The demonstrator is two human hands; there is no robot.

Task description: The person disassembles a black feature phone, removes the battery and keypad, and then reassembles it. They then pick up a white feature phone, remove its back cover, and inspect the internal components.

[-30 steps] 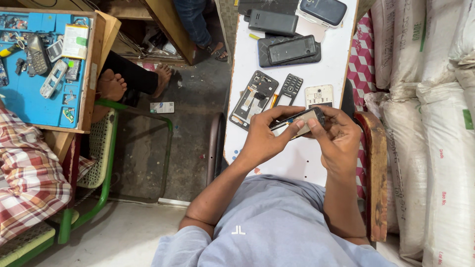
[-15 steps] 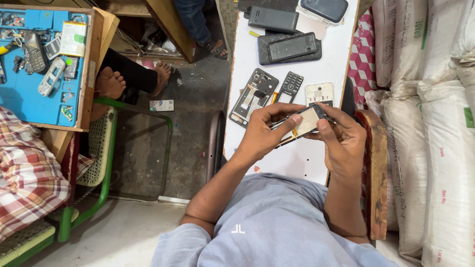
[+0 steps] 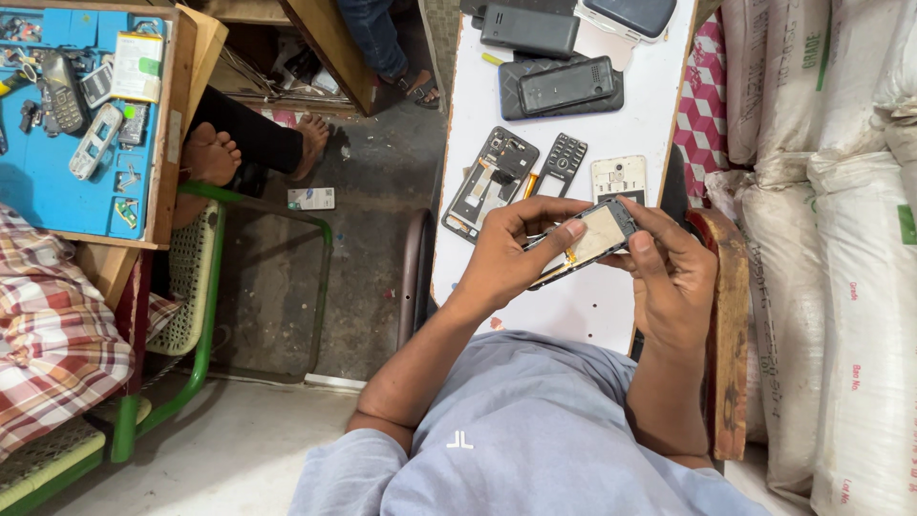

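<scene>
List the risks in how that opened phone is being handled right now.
1. Both hands, left and right, hold the opened phone in the air above the white table; a slip could drop it.
2. The loose keypad and phone frame lie just beyond the hands and could get knocked.

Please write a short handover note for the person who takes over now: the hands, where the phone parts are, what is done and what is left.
Left hand and right hand together hold a phone part with its pale face up, above the white table.
On the table beyond the hands: an open phone frame, a keypad, a small board, and dark phones farther off.
Done: one phone lies in pieces.
Left: the pieces are not joined yet.
</scene>
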